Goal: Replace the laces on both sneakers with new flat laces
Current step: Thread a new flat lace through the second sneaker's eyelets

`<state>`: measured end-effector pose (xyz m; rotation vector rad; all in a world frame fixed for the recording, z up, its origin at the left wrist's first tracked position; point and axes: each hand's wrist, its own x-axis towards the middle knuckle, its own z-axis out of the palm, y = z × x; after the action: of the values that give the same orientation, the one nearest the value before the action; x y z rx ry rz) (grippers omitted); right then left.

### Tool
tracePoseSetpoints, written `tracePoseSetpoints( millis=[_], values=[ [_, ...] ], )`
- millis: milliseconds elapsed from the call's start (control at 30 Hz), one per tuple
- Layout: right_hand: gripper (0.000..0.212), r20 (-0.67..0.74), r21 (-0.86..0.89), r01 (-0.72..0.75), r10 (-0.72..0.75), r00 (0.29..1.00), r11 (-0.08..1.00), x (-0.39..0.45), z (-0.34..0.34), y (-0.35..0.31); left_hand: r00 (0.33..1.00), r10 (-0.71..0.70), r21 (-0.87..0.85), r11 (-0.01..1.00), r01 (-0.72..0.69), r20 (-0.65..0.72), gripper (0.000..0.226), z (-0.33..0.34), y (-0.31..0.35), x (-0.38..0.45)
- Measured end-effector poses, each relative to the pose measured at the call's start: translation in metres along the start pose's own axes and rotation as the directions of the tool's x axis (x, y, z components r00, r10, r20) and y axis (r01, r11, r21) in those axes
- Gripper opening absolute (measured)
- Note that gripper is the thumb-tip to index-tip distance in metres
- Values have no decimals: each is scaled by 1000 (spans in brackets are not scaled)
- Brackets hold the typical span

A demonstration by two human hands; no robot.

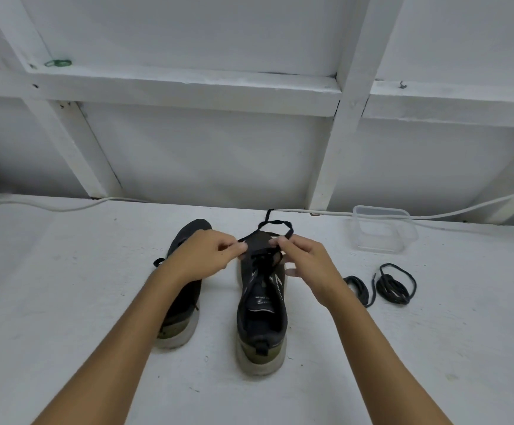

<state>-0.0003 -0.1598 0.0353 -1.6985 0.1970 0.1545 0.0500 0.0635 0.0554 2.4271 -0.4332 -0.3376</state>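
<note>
both hands, left hand (206,253) and right hand (307,259), pinch flat lace (275,223) at right sneaker (261,305); left sneaker (185,289) seemingly relaced, old laces (395,283) aside.

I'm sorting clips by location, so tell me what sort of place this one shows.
Probably a home workspace or utility room, though I can't be sure. A white-painted surface meets a white wall with a timber frame, a white cable runs along the wall's foot, and a clear plastic container stands there.

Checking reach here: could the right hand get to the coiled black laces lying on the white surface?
Probably yes: the coiled black laces lie uncovered just beside the right hand, but it pinches the black flat lace.
</note>
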Motion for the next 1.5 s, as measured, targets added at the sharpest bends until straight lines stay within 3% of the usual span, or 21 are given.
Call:
tracePoseSetpoints(
  millis=[167, 267, 300, 333, 400, 467, 533, 600, 633, 667, 700, 767, 867, 967, 1067, 1133, 1200, 1233, 1267, 1367, 1500],
  values=[
    [26, -129, 460, -142, 224, 966, 876, 2, -13, 16, 999, -37, -75, 996, 38, 20, 35, -38, -17, -21],
    [21, -156, 754, -96, 319, 935, 650, -1, -24, 28, 999, -45, -154, 987, 43, -12, 39, -53, -22, -31],
    [21, -161, 798, -83, 344, 925, 597, -1, -26, 30, 999, -47, -184, 982, 42, -22, 41, -57, -21, -34],
    [22, -185, 776, -101, 377, 907, 623, -2, -28, 31, 999, -45, -208, 977, 38, -28, 43, -59, -20, -38],
    [24, -294, 497, -242, 425, 856, 833, -3, -29, 34, 999, -41, -236, 971, 37, -13, 44, -61, -16, -42],
    [23, -394, 109, -337, 352, 849, 935, -4, -26, 38, 998, -51, -244, 968, 58, 38, 41, -63, -13, -44],
    [24, -423, -309, -355, 206, 882, 882, -6, -27, 43, 993, -50, -249, 966, 75, 104, 44, -66, -10, -45],
    [22, -398, -482, -312, 113, 911, 819, -8, -27, 44, 990, -53, -210, 974, 80, 133, 40, -66, -10, -44],
    [18, -370, -386, -260, 110, 923, 885, -8, -26, 41, 992, -63, -165, 983, 81, 112, 30, -66, -11, -43],
    [14, -344, -157, -200, 136, 929, 967, -9, -24, 35, 995, -74, -114, 990, 81, 65, 18, -65, -13, -41],
    [14, -300, 121, -146, 176, 938, 982, -9, -23, 30, 996, -87, -68, 994, 86, -3, 14, -65, -15, -40],
    [15, -270, 479, -12, 161, 949, 878, -7, -27, 20, 981, -96, -1, 995, 97, -169, 22, -65, -22, -39],
    [7, -331, 658, 110, 154, 931, 745, -6, -41, 11, 904, -106, 52, 989, 140, -415, 23, -66, -29, -39],
    [12, -416, 436, -77, 277, 866, 897, -3, -46, 15, 785, -139, 1, 984, 175, -604, 4, -71, -29, -38],
    [18, -455, -78, -306, 239, 858, 949, -4, -44, 24, 730, -142, -17, 984, 175, -669, 11, -74, -27, -37],
    [25, -482, -534, -434, 160, 861, 725, -7, -41, 27, 716, -131, -18, 986, 163, -685, 12, -76, -23, -37],
    [33, -482, -745, -453, 74, 873, 491, -9, -33, 23, 719, -101, -10, 992, 130, -688, 11, -76, -18, -36],
    [36, -451, -783, -404, 15, 892, 473, -10, -26, 19, 729, -84, -5, 994, 110, -680, 10, -75, -13, -35],
    [41, -393, -794, -308, -57, 918, 524, -9, -20, 13, 744, -68, 1, 996, 91, -665, 9, -74, -9, -34],
    [47, -179, -584, 107, -256, 950, 805, -10, 2, -14, 783, 8, 55, 998, 33, -622, 11, -65, 6, -29],
    [51, 73, -436, 356, -362, 929, 826, -5, 32, -46, 817, 111, 93, 993, -70, -565, 15, -53, 24, -22]
  ],
)
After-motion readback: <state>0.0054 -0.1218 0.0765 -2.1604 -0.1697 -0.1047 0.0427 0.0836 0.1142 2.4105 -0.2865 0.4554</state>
